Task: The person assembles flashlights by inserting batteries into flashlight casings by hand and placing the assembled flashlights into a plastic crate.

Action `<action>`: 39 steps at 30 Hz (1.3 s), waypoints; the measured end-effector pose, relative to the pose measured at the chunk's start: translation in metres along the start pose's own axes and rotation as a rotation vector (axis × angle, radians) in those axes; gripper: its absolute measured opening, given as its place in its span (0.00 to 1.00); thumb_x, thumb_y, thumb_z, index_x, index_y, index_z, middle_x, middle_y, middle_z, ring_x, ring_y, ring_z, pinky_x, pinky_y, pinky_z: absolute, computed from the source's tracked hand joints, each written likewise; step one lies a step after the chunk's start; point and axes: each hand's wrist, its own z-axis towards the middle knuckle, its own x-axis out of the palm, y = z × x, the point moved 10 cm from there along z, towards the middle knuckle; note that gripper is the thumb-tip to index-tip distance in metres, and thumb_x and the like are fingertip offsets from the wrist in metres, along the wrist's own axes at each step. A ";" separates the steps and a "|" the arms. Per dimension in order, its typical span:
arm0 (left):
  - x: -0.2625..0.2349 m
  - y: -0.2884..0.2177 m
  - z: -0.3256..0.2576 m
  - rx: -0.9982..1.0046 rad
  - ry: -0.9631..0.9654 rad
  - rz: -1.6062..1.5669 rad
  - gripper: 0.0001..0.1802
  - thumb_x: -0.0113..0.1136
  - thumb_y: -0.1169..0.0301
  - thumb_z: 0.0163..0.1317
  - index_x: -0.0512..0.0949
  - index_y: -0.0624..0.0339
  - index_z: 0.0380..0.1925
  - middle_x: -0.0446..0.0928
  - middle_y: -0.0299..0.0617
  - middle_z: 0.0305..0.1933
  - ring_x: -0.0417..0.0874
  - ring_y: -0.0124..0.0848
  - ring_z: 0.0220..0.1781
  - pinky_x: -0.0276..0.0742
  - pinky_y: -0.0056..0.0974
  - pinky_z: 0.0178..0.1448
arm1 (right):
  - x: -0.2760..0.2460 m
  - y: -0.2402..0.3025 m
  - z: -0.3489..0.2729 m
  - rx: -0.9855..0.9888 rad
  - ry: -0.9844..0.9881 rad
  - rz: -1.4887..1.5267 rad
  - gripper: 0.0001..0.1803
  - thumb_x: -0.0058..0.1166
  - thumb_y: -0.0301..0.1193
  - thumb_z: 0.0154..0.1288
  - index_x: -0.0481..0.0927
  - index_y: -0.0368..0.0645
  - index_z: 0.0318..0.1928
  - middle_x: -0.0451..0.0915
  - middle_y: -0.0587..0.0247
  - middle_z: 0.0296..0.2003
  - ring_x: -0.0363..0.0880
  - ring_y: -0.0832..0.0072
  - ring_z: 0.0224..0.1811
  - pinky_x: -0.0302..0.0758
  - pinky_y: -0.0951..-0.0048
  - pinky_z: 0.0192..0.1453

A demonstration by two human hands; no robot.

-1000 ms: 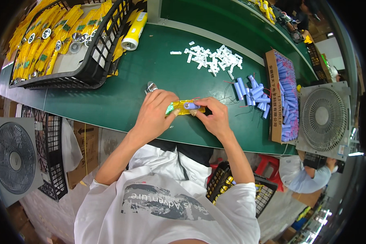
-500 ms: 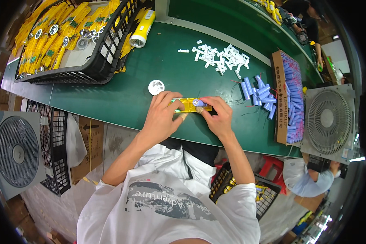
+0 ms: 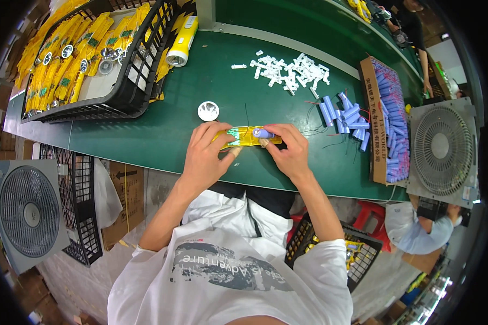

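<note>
At the near edge of the green bench, my hands hold a yellow flashlight casing [image 3: 247, 139] between them, its open side up. My left hand [image 3: 205, 157] is closed on its left end, beside a green circuit board [image 3: 233, 136] in the casing. My right hand [image 3: 291, 151] pinches a purple cylindrical battery [image 3: 262, 133] at the casing's right part; whether it is fully seated I cannot tell. A thin dark wire stands up behind the casing. Just beyond my left hand lies a round silver reflector [image 3: 208, 111].
Purple batteries with wires [image 3: 350, 120] lie right, beside a cardboard box [image 3: 375, 122] full of more. Small white plastic pieces [image 3: 295, 73] are scattered at the back. A black crate [image 3: 119, 103] of yellow casings and a yellow flashlight [image 3: 183, 42] stand left. Fans [image 3: 438, 138] flank the bench.
The view has shifted slightly. More of the green circuit board shows beside my left fingers, and a dark wire now rises behind the casing. The battery remains under my right fingers.
</note>
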 end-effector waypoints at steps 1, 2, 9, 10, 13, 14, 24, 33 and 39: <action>0.003 0.000 0.000 -0.010 0.000 0.016 0.10 0.75 0.76 0.54 0.84 0.61 0.36 0.83 0.43 0.55 0.81 0.46 0.59 0.76 0.50 0.63 | 0.000 0.001 0.001 -0.007 -0.003 -0.014 0.18 0.75 0.22 0.55 0.87 0.42 0.48 0.89 0.61 0.44 0.88 0.65 0.42 0.85 0.67 0.45; 0.005 0.000 -0.001 -0.020 0.000 0.032 0.11 0.76 0.76 0.53 0.84 0.60 0.36 0.82 0.43 0.55 0.80 0.46 0.59 0.75 0.50 0.63 | 0.001 0.002 0.001 -0.014 -0.006 -0.029 0.17 0.75 0.24 0.56 0.87 0.44 0.47 0.90 0.64 0.43 0.87 0.65 0.43 0.84 0.66 0.45; 0.013 -0.001 0.001 0.015 -0.004 0.067 0.11 0.75 0.76 0.53 0.83 0.59 0.35 0.82 0.42 0.54 0.80 0.45 0.59 0.74 0.50 0.62 | 0.004 0.003 0.002 -0.001 0.003 -0.023 0.18 0.75 0.22 0.55 0.87 0.40 0.47 0.90 0.58 0.44 0.88 0.65 0.41 0.85 0.68 0.44; 0.013 -0.002 0.001 0.038 -0.014 0.067 0.11 0.75 0.76 0.53 0.83 0.60 0.35 0.82 0.42 0.55 0.81 0.45 0.59 0.74 0.50 0.63 | 0.004 0.002 0.002 0.009 -0.002 -0.031 0.18 0.75 0.22 0.55 0.87 0.40 0.47 0.90 0.58 0.44 0.88 0.64 0.42 0.85 0.68 0.44; 0.013 -0.003 0.002 0.057 -0.019 0.060 0.10 0.74 0.77 0.54 0.82 0.60 0.35 0.82 0.43 0.55 0.81 0.46 0.59 0.73 0.50 0.64 | 0.003 0.000 0.001 0.016 -0.013 -0.032 0.18 0.75 0.22 0.55 0.86 0.40 0.47 0.90 0.57 0.44 0.88 0.64 0.42 0.85 0.67 0.45; 0.013 -0.004 0.002 0.050 -0.014 0.052 0.10 0.73 0.77 0.55 0.81 0.61 0.35 0.82 0.44 0.56 0.81 0.47 0.59 0.73 0.50 0.65 | 0.002 0.000 0.001 0.015 -0.015 -0.026 0.18 0.75 0.22 0.56 0.86 0.40 0.47 0.90 0.57 0.44 0.88 0.64 0.42 0.85 0.67 0.45; -0.045 0.012 -0.012 -0.166 -0.527 0.261 0.13 0.61 0.81 0.59 0.78 0.66 0.46 0.74 0.56 0.69 0.68 0.58 0.73 0.66 0.58 0.73 | 0.000 -0.004 -0.001 0.042 -0.011 -0.017 0.17 0.75 0.21 0.57 0.85 0.39 0.47 0.89 0.57 0.43 0.89 0.64 0.43 0.85 0.68 0.47; 0.036 -0.022 0.045 0.217 0.222 0.198 0.14 0.71 0.69 0.61 0.83 0.58 0.45 0.79 0.41 0.52 0.79 0.45 0.57 0.70 0.51 0.68 | -0.007 -0.062 -0.020 0.448 -0.181 0.403 0.16 0.74 0.25 0.63 0.86 0.38 0.50 0.90 0.62 0.42 0.87 0.80 0.38 0.84 0.75 0.43; 0.044 0.000 0.044 0.004 0.326 0.034 0.13 0.69 0.69 0.64 0.82 0.59 0.47 0.79 0.43 0.53 0.79 0.45 0.57 0.74 0.50 0.62 | -0.005 -0.043 -0.012 0.368 -0.051 0.227 0.16 0.74 0.25 0.61 0.86 0.39 0.50 0.89 0.62 0.40 0.87 0.78 0.38 0.83 0.76 0.41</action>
